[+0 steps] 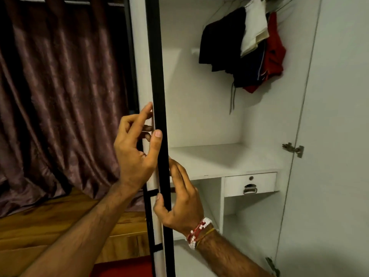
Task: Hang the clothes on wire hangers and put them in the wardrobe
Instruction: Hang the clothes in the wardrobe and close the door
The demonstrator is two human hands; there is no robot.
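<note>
The wardrobe stands open, and its left door (pixel 158 76) shows edge-on as a black strip. My left hand (pixel 137 150) holds that edge, thumb on the black strip and fingertips on the white outer face. Lower down, my right hand (pixel 179 198) holds the same edge, thumb in front and fingers behind on the inner side. Up in the wardrobe, clothes hang on thin wire hangers (pixel 218 14): a black garment (pixel 221 43), a white one (pixel 254 31), a red one (pixel 274 54) and dark shorts (pixel 249 74) with a dangling cord.
A white shelf (pixel 219 158) spans the wardrobe, with a small drawer (pixel 250 183) under its right end. The right door (pixel 339 116) is swung open on a metal hinge (pixel 293 149). A dark purple curtain (pixel 60 96) hangs at left above a wooden surface (pixel 50 226).
</note>
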